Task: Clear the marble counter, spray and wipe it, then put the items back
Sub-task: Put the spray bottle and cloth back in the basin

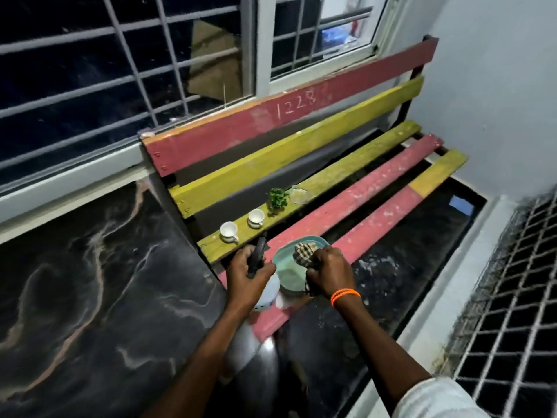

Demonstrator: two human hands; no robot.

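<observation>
Left fingers: curled round the dark trigger head of a spray bottle; the left hand holds it just left of the green tray.
Right fingers: bunched on a checked cloth; the right hand presses it onto the tray.
Tray: lies on the bench, on a red slat.
Beyond the tray: two white cups, a small plant, a glass dish.
Left of the tray: the marble counter, bare.
Handling: cloth soft, limp, grabs anywhere; the bottle probably light, best held at its neck.
</observation>
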